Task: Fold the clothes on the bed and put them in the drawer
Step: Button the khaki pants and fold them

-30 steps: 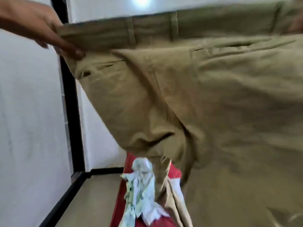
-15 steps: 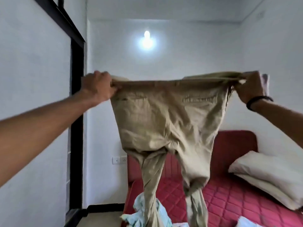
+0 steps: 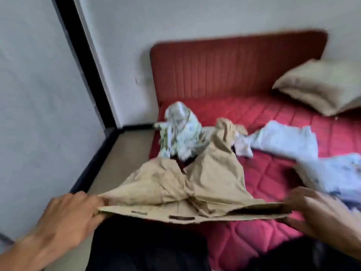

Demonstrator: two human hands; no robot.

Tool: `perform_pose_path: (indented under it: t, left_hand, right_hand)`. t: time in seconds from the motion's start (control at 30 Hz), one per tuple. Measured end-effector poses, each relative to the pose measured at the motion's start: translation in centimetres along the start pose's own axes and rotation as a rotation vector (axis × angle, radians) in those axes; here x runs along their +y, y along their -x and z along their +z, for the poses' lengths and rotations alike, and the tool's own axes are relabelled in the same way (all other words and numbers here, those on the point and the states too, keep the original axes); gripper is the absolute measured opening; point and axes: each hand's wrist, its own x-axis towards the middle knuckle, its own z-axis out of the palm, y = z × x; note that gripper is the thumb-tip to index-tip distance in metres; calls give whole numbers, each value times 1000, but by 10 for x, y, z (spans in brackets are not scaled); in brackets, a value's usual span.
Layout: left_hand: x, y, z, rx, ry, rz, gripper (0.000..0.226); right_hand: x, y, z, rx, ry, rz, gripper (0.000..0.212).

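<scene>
Khaki cotton trousers (image 3: 187, 184) stretch by the waistband between two hands, legs trailing onto a red quilted mattress (image 3: 273, 173). The left hand (image 3: 72, 218) pinches one waistband end in curled fingers; the blurred right hand (image 3: 320, 214) holds the other. A crumpled white patterned garment (image 3: 181, 132) lies beyond the legs.

Bare mattress (image 3: 273, 177) between clothes (image 3: 181, 132)
</scene>
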Motion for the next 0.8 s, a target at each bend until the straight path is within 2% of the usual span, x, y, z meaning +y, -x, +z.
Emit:
perform_pose_path:
  t: [0.03, 0.07, 0.1, 0.13, 0.17, 0.23, 0.3, 0.33, 0.37, 0.43, 0.5, 0.53, 0.6, 0.67, 0.73, 0.8]
  left_hand:
    - [4, 8, 7, -75, 14, 14, 54]
    - [3, 8, 12, -130, -24, 49, 68]
    - [2, 24, 22, -265, 23, 82, 76]
    - [0, 39, 26, -350, 70, 105, 79]
    - [-3, 47, 24, -419, 153, 100, 79]
    - [0, 43, 16, -324, 349, 122, 69]
    - [32, 26, 7, -194, 478, 167, 40]
    - [54, 13, 13, -144, 463, 219, 42]
    - [77, 1, 20, -123, 446, 251, 56]
    - [117, -24, 40, -135, 438, 206, 77]
    - [140, -41, 52, -95, 528, 115, 74]
    - [142, -45, 56, -47, 596, 49, 71]
    - [139, -52, 58, -22, 709, -102, 80]
    - [129, -53, 62, -132, 810, -240, 82]
    - [125, -52, 67, -297, 978, -297, 64]
    - [128, -51, 70, -355, 1180, -274, 41]
  right_hand:
    - [-2, 18, 28, -73, 24, 64, 56]
    - [-7, 27, 37, -188, -58, 8, 57]
    - [-18, 36, 53, -188, -66, 18, 60]
    - [-32, 42, 60, -264, -100, 35, 63]
    - [-39, 42, 66, -253, -92, 8, 67]
    - [-43, 32, 63, -224, -71, -29, 69]
    - [-53, 6, 63, -218, -42, -136, 53]
    - [-65, -8, 71, -250, -84, -219, 45]
    - [-81, -19, 79, -352, -144, -287, 44]
    - [-104, -33, 108, -524, -239, -354, 57]
    - [-112, -35, 137, -614, -219, -381, 57]
    - [-115, -33, 147, -612, -204, -390, 52]
    - [-115, -28, 162, -524, -229, -402, 36]
    - [-120, -25, 172, -421, -224, -417, 20]
    - [-123, -24, 177, -343, -261, -428, 19]
    - [-121, -29, 172, -288, -334, -405, 24]
